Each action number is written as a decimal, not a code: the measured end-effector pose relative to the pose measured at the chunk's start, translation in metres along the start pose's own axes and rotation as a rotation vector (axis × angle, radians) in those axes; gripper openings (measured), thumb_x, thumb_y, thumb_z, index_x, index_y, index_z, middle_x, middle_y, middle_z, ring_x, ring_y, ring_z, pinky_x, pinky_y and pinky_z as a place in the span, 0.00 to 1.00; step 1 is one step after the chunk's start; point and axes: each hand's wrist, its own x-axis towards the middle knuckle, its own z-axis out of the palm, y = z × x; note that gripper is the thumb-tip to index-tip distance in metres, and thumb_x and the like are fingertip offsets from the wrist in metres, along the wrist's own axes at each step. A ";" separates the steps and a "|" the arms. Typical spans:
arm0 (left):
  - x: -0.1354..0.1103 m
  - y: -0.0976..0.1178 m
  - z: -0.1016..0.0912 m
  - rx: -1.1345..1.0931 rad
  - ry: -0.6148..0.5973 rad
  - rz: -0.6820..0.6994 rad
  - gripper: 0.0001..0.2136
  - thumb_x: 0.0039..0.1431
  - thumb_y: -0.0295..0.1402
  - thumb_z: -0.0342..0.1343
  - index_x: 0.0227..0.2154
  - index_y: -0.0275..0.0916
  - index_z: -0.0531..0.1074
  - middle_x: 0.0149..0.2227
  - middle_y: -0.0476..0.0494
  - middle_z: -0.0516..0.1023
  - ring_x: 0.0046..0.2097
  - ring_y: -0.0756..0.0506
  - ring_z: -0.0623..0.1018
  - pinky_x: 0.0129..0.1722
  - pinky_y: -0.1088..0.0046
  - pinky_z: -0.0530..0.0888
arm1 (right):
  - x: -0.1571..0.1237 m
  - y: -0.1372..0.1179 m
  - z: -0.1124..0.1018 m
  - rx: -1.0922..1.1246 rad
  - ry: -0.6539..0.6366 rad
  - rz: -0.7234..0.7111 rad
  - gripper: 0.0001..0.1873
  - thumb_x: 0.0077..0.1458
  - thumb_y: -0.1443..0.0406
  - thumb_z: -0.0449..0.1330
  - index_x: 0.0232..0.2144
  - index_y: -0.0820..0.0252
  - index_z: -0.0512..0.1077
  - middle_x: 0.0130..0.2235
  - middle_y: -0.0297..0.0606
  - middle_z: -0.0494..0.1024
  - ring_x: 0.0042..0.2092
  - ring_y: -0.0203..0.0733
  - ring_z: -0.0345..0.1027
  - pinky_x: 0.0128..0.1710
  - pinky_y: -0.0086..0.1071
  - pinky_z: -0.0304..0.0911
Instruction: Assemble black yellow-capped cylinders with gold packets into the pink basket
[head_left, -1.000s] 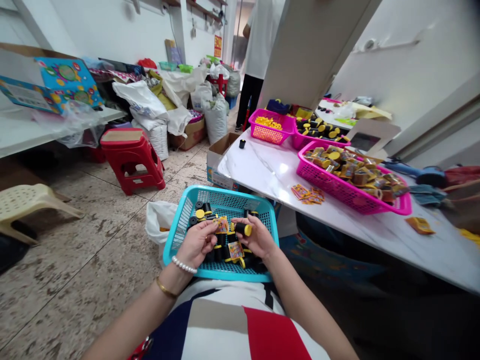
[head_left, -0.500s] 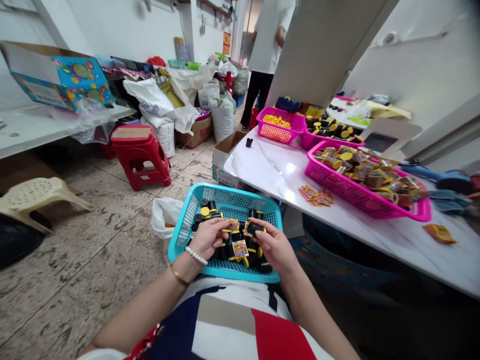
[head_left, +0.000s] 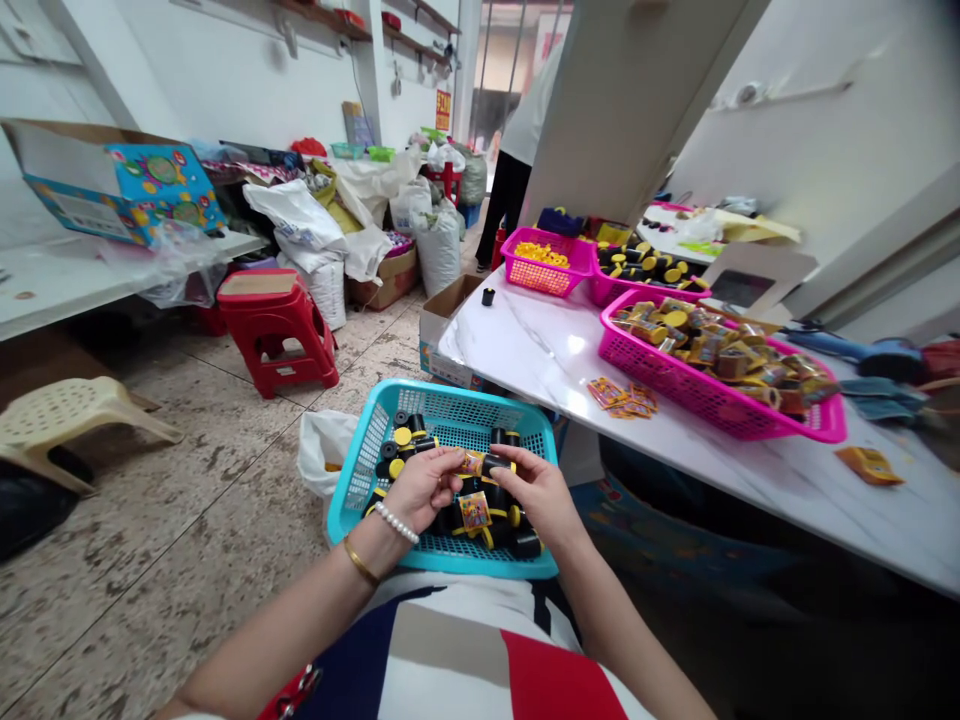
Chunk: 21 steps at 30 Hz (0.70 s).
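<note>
Over a turquoise plastic basket (head_left: 346, 500) on my lap, both hands work close together. My left hand (head_left: 420, 490), with a pearl bracelet at the wrist, pinches a small printed orange packet (head_left: 471, 462). My right hand (head_left: 536, 490) grips a small black cylinder with a yellow end (head_left: 495, 465). The packet's right end meets the cylinder; whether it goes inside I cannot tell. Below them lies another printed packet (head_left: 474, 512) on top of several black cylinders with yellow ends (head_left: 525, 543) in the basket.
At the right a marble-patterned table (head_left: 525, 345) bears a pink basket of wrapped pieces (head_left: 720, 350), a pink basket of yellow parts (head_left: 544, 262) and loose packets (head_left: 622, 397). A red stool (head_left: 277, 330) and a cream stool (head_left: 82, 410) stand leftward. A person (head_left: 517, 140) stands behind.
The hands have come closer together, bringing the packet's end against the black cylinder. The view has shifted slightly, and the person in the background has moved partly behind the panel.
</note>
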 end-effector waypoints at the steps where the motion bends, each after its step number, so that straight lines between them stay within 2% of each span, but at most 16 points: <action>1: 0.001 -0.001 0.000 -0.003 -0.004 -0.001 0.06 0.50 0.28 0.62 0.30 0.31 0.72 0.26 0.47 0.74 0.18 0.58 0.68 0.09 0.87 0.52 | 0.000 -0.001 -0.001 0.003 0.009 -0.013 0.20 0.44 0.61 0.68 0.42 0.57 0.77 0.38 0.37 0.79 0.38 0.41 0.69 0.39 0.33 0.64; 6: 0.001 0.000 0.006 -0.023 -0.028 -0.014 0.06 0.52 0.29 0.61 0.30 0.31 0.72 0.26 0.48 0.73 0.18 0.58 0.67 0.09 0.87 0.52 | 0.000 0.002 -0.006 0.056 -0.039 -0.040 0.21 0.46 0.61 0.67 0.45 0.55 0.76 0.34 0.34 0.77 0.29 0.33 0.62 0.30 0.28 0.58; 10: 0.001 0.003 0.009 -0.039 -0.025 -0.012 0.05 0.52 0.28 0.60 0.30 0.31 0.72 0.24 0.49 0.71 0.17 0.58 0.66 0.09 0.87 0.51 | 0.000 0.004 -0.004 0.017 -0.061 0.002 0.18 0.47 0.60 0.66 0.43 0.56 0.77 0.30 0.32 0.76 0.27 0.31 0.59 0.29 0.28 0.56; 13: 0.001 0.001 0.008 -0.049 -0.020 -0.011 0.05 0.52 0.28 0.60 0.29 0.30 0.72 0.24 0.49 0.71 0.18 0.58 0.66 0.09 0.86 0.51 | -0.003 0.000 -0.002 -0.041 -0.016 -0.009 0.17 0.46 0.60 0.66 0.41 0.57 0.78 0.32 0.34 0.77 0.30 0.35 0.63 0.33 0.30 0.59; 18: 0.004 -0.005 0.005 -0.082 -0.022 -0.036 0.05 0.52 0.28 0.60 0.29 0.31 0.73 0.25 0.48 0.73 0.18 0.58 0.66 0.09 0.87 0.52 | -0.005 0.000 -0.004 0.118 -0.050 -0.057 0.21 0.48 0.61 0.65 0.47 0.54 0.75 0.42 0.38 0.77 0.32 0.36 0.65 0.34 0.30 0.60; 21: 0.005 -0.006 0.004 -0.116 -0.039 -0.058 0.04 0.54 0.28 0.59 0.30 0.30 0.73 0.26 0.47 0.73 0.17 0.59 0.65 0.10 0.87 0.52 | -0.002 0.007 -0.006 0.071 -0.088 -0.030 0.22 0.47 0.60 0.66 0.46 0.56 0.75 0.39 0.38 0.77 0.31 0.35 0.63 0.32 0.29 0.59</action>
